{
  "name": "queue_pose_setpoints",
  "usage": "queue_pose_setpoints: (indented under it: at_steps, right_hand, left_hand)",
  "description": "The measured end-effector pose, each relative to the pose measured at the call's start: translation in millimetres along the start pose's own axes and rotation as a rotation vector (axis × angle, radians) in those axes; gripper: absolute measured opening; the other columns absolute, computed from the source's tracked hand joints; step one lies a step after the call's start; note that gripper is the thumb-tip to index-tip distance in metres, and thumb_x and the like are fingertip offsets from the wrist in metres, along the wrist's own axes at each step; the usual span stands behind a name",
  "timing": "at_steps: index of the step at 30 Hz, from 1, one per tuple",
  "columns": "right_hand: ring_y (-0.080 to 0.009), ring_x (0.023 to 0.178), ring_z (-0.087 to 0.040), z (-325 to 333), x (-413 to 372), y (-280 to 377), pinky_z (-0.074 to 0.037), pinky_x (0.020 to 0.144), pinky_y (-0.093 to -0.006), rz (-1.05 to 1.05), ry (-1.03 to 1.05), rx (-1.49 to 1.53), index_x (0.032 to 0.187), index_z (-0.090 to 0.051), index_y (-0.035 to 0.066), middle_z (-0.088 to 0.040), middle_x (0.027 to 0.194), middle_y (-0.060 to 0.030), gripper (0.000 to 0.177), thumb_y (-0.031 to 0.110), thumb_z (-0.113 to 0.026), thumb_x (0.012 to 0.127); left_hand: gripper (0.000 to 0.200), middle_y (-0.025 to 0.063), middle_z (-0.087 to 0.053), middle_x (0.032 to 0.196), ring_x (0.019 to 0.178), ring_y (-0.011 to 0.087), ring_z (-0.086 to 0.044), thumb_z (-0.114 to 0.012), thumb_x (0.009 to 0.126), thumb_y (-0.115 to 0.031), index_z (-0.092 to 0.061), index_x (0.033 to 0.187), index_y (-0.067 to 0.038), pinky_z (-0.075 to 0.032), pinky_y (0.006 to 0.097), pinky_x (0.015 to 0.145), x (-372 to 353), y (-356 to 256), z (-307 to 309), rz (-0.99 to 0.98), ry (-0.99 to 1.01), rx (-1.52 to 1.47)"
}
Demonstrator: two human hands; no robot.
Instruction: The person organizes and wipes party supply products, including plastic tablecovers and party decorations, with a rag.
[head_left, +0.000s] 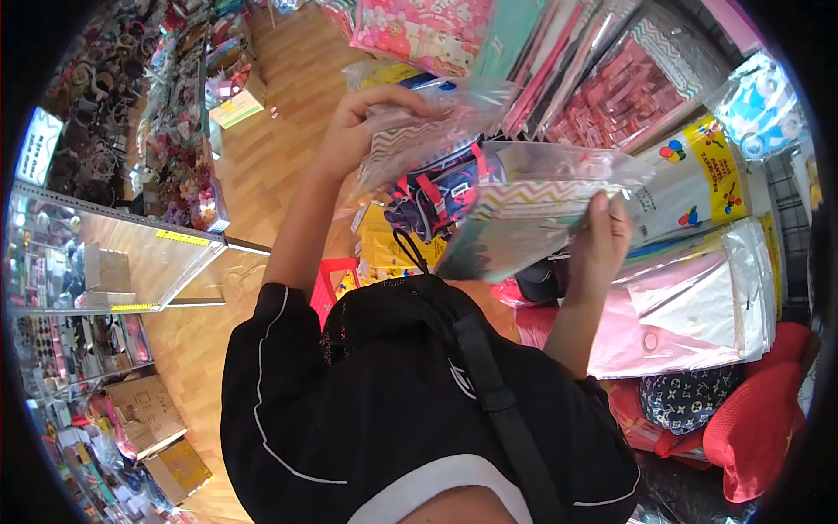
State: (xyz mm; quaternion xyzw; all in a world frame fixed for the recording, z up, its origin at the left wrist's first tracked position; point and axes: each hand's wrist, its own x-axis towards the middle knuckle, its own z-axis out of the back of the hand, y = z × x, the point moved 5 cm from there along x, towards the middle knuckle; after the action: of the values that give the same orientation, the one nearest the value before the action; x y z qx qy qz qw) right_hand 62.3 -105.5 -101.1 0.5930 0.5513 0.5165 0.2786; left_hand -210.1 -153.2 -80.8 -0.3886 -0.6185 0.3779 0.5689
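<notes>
My left hand (pixel 353 131) is raised and grips the top of a clear plastic packet with a pink chevron pattern (pixel 419 140). My right hand (pixel 601 249) holds the edge of a second clear packet with teal and yellow chevron stripes (pixel 524 223). The two packets overlap in front of me. Behind them hangs a navy and red pouch (pixel 436 196) with a black cord. My black shirt and a black shoulder strap (pixel 497 393) fill the lower part of the view.
Racks of packaged goods hang ahead: pink packets (pixel 611 87), a white and yellow balloon pack (pixel 698 183), pink and silver bags (pixel 690 306). A glass display counter (pixel 113 253) stands left, with cardboard boxes (pixel 148 419) on the wooden floor. A red hat (pixel 751 428) lies lower right.
</notes>
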Motion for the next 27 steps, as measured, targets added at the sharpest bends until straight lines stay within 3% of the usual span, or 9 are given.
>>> queue_pose_setpoints:
  at_steps: [1,8,12,15,18,20,22,23,27]
  right_hand:
    - [-0.0044,0.075,-0.047,-9,-3,-6,-0.036,0.07,-0.0187,0.01,0.133,0.074,0.095,-0.057,-0.002,-0.056,0.082,-0.0004,0.018,0.012,-0.05,0.086]
    - [-0.0061,0.078,-0.046,-46,-3,-21,-0.036,0.073,-0.0234,-0.051,0.186,0.054,0.087,-0.051,0.002,-0.051,0.083,0.0007,0.008,0.008,-0.046,0.088]
    - [-0.0028,0.064,-0.034,-39,2,-9,-0.029,0.058,-0.018,-0.003,0.046,-0.06,0.068,-0.053,0.003,-0.044,0.068,0.0061,0.023,0.019,-0.055,0.085]
    - [-0.0013,0.065,-0.039,-24,10,-2,-0.031,0.059,-0.0171,0.002,-0.044,-0.041,0.074,-0.056,0.003,-0.047,0.07,0.0053,0.015,0.011,-0.053,0.085]
    - [-0.0029,0.065,-0.043,-8,21,20,-0.033,0.059,-0.0173,0.032,-0.173,-0.061,0.071,-0.057,0.004,-0.051,0.069,0.0037,0.017,0.012,-0.054,0.085]
    - [-0.0027,0.055,-0.033,-5,28,45,-0.026,0.05,-0.018,0.132,-0.313,0.124,0.061,-0.053,0.005,-0.042,0.058,0.0065,0.026,0.017,-0.057,0.084]
    - [-0.0037,0.058,-0.042,4,35,63,-0.033,0.053,-0.018,0.206,-0.312,0.188,0.066,-0.057,0.002,-0.05,0.062,0.0035,0.021,0.015,-0.056,0.083]
    - [-0.0047,0.062,-0.046,8,35,77,-0.036,0.057,-0.0182,0.263,-0.399,0.231,0.07,-0.058,0.001,-0.053,0.065,0.0017,0.019,0.014,-0.056,0.083]
    - [-0.0089,0.073,-0.053,32,41,105,-0.043,0.066,-0.0215,0.409,-0.478,0.241,0.083,-0.059,-0.003,-0.059,0.081,-0.0042,0.016,0.012,-0.056,0.083]
  left_hand:
    - [0.013,0.0078,-0.059,0.088,0.085,0.0165,-0.056,-0.056,0.074,-0.007,-0.06,0.083,0.002,-0.044,0.0272,0.077,-1,0,0,-0.004,-0.01,0.0]
    - [0.02,0.0073,-0.055,0.092,0.086,0.0164,-0.056,-0.053,0.078,-0.017,-0.054,0.09,-0.001,-0.045,0.0272,0.075,-6,12,-34,0.031,0.126,-0.475]
    - [0.027,0.0086,-0.054,0.099,0.091,0.0176,-0.054,-0.051,0.078,-0.017,-0.052,0.101,-0.001,-0.044,0.0293,0.078,7,14,-50,0.029,0.244,-0.476]
    - [0.047,0.0098,-0.047,0.117,0.107,0.0188,-0.046,-0.046,0.083,-0.022,-0.036,0.124,-0.002,-0.039,0.0329,0.087,29,0,-56,0.078,-0.004,-0.419]
    - [0.052,0.0108,-0.046,0.12,0.108,0.0195,-0.046,-0.046,0.084,-0.03,-0.032,0.127,-0.004,-0.038,0.0332,0.09,44,7,-65,0.256,0.294,-0.704]
    - [0.056,0.0104,-0.048,0.116,0.101,0.0184,-0.051,-0.045,0.087,-0.035,-0.028,0.131,-0.005,-0.038,0.0313,0.088,41,23,-75,0.246,0.31,-0.628]
    - [0.057,0.0092,-0.051,0.113,0.1,0.0148,-0.05,-0.057,0.082,-0.031,-0.036,0.126,-0.003,-0.037,0.0303,0.088,32,48,-86,0.0,0.434,0.012]
    - [0.057,0.0092,-0.051,0.113,0.1,0.0148,-0.05,-0.057,0.082,-0.031,-0.036,0.126,-0.003,-0.037,0.0303,0.088,26,59,-92,-0.008,0.454,0.008]
    - [0.056,0.0061,-0.055,0.106,0.093,0.0107,-0.05,-0.069,0.072,-0.019,-0.044,0.118,-0.001,-0.039,0.0271,0.084,15,107,-107,0.276,0.476,0.092]
